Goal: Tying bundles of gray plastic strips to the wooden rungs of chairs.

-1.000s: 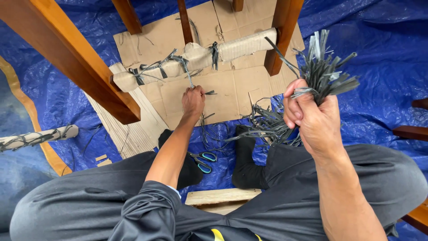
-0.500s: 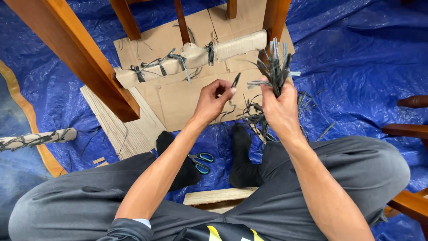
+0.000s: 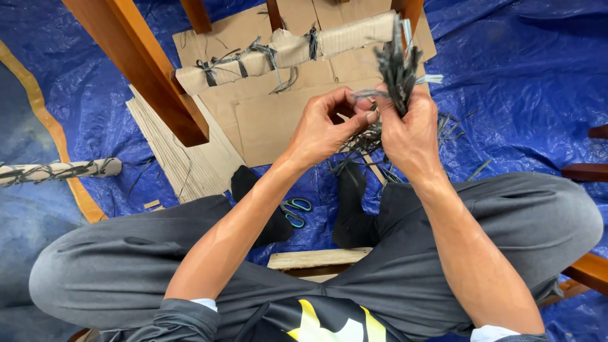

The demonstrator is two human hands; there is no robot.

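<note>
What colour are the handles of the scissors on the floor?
Blue-green, seen in the head view: scissors.

I see my bare forearms, dark sleeves pushed up near the elbows with pale cuffs showing. I wear grey trousers, black socks, and a dark shirt bearing a yellow-and-white mark near the bottom edge.

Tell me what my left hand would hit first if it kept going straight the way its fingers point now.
The left hand points right, toward the bundle of dark strips gripped in the right hand. Its fingertips already pinch a strip there, so it would likely meet that bundle and the right hand's fingers first.
</note>
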